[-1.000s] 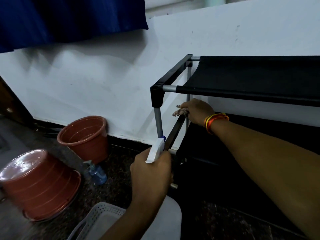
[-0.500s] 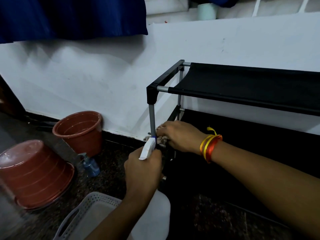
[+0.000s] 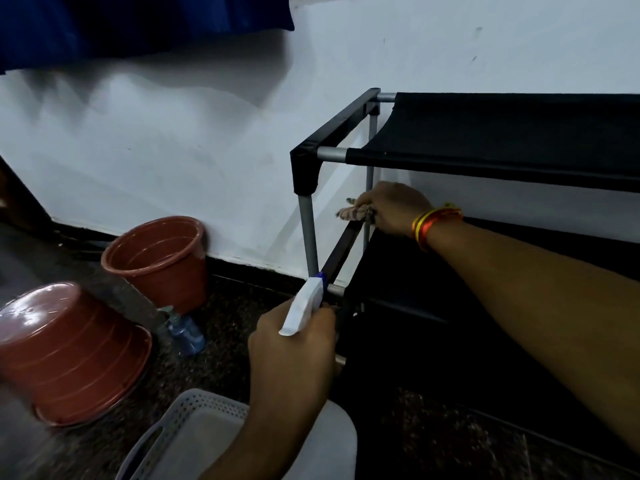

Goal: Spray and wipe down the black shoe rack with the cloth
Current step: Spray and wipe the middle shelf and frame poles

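The black shoe rack (image 3: 502, 140) stands against the white wall, with grey poles and black fabric shelves. My right hand (image 3: 394, 207) reaches under the top shelf and grips a striped cloth (image 3: 353, 213), pressing it on the far end of the rack's left side bar near the back pole. My left hand (image 3: 294, 355) is closed around a spray bottle; its white trigger head (image 3: 304, 304) points at the front pole's lower joint. The bottle's body is hidden behind my hand.
Two terracotta-coloured buckets sit at the left: one upright (image 3: 156, 258) by the wall, one overturned (image 3: 69, 351). A small blue bottle (image 3: 183, 332) lies between them. A white perforated basket (image 3: 187, 438) is at the bottom. A blue cloth (image 3: 138, 22) hangs above.
My right hand slid the cloth along the side bar from the front pole back to the rear pole. My left hand with the spray bottle stayed near the front lower joint.
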Action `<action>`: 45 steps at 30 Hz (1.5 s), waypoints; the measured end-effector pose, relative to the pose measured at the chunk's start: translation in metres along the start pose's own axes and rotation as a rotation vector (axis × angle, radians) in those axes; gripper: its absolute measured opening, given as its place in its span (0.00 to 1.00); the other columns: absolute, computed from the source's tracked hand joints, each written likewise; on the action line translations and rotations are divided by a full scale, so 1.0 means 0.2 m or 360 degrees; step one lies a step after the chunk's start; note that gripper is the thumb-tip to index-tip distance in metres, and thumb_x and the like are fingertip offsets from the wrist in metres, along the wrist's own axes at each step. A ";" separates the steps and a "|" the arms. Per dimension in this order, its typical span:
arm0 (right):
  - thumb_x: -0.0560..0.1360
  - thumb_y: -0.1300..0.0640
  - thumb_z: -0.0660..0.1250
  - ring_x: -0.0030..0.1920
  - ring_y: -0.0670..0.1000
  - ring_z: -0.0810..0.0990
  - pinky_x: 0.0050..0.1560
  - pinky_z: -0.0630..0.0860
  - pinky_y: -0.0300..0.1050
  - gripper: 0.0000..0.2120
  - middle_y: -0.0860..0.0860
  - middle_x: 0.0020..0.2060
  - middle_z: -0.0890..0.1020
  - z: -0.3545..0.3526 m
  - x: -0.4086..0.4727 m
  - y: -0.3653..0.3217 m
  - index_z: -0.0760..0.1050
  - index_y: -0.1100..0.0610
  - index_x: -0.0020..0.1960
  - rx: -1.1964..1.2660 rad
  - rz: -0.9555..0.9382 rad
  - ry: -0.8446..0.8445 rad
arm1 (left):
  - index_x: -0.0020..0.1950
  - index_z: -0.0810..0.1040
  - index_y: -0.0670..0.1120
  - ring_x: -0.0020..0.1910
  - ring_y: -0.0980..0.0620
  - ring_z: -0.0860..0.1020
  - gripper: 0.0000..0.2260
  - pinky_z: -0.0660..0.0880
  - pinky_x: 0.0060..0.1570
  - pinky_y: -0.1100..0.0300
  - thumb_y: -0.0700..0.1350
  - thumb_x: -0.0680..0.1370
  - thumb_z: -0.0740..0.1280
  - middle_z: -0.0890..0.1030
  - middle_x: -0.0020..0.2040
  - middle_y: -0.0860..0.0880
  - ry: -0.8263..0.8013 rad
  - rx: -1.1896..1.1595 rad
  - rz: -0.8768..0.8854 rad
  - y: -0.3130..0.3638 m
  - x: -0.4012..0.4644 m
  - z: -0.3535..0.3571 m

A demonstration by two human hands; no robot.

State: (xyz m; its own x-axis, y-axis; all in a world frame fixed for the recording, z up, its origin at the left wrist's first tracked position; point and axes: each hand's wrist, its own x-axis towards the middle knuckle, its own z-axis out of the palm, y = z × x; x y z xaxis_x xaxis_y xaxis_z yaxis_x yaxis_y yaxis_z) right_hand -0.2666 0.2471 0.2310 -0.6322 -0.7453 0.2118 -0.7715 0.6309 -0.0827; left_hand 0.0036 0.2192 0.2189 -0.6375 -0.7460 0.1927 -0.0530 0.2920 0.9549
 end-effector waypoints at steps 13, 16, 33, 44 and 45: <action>0.75 0.60 0.62 0.55 0.60 0.78 0.54 0.77 0.54 0.21 0.54 0.57 0.78 -0.10 -0.26 -0.18 0.73 0.44 0.65 -0.0080 -0.0330 -0.0180 | 0.25 0.62 0.47 0.19 0.59 0.63 0.19 0.60 0.21 0.67 0.36 0.73 0.65 0.65 0.19 0.55 0.0057 0.0007 -0.0069 0.04 -0.08 -0.02; 0.76 0.59 0.60 0.57 0.60 0.75 0.53 0.77 0.55 0.21 0.54 0.60 0.75 -0.15 -0.41 -0.31 0.71 0.44 0.66 -0.0164 -0.0534 -0.0182 | 0.27 0.69 0.48 0.21 0.60 0.68 0.14 0.64 0.25 0.65 0.39 0.72 0.67 0.71 0.22 0.55 0.0074 -0.0008 -0.0087 0.06 -0.12 -0.04; 0.70 0.63 0.64 0.59 0.62 0.75 0.57 0.75 0.52 0.28 0.56 0.61 0.74 -0.15 -0.48 -0.04 0.71 0.44 0.67 0.0168 0.0080 0.0002 | 0.30 0.73 0.40 0.18 0.58 0.72 0.11 0.67 0.21 0.66 0.40 0.73 0.67 0.73 0.22 0.49 -0.0047 0.0014 -0.0126 0.26 -0.10 0.12; 0.79 0.53 0.58 0.65 0.60 0.73 0.63 0.69 0.50 0.19 0.57 0.67 0.73 -0.20 -0.62 0.56 0.70 0.52 0.69 0.0068 0.0517 0.0159 | 0.46 0.80 0.39 0.17 0.54 0.73 0.11 0.69 0.20 0.65 0.46 0.75 0.63 0.80 0.35 0.44 -0.0282 -0.0006 -0.0314 0.35 0.28 0.44; 0.79 0.52 0.58 0.64 0.60 0.73 0.61 0.70 0.50 0.18 0.57 0.66 0.74 -0.20 -0.63 0.58 0.71 0.52 0.68 0.0064 0.0537 0.0161 | 0.48 0.80 0.39 0.17 0.54 0.73 0.11 0.69 0.20 0.66 0.45 0.75 0.63 0.81 0.35 0.44 -0.0310 0.0022 -0.0293 0.35 0.28 0.45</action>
State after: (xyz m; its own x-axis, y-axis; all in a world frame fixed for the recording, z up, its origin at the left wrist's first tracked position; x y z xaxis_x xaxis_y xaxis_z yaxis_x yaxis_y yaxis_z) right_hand -0.2734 0.4236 0.2342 -0.8430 -0.4702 0.2611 -0.5241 0.8274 -0.2021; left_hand -0.1057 0.2521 0.2758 -0.7521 -0.6582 -0.0324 -0.1915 0.1712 0.9664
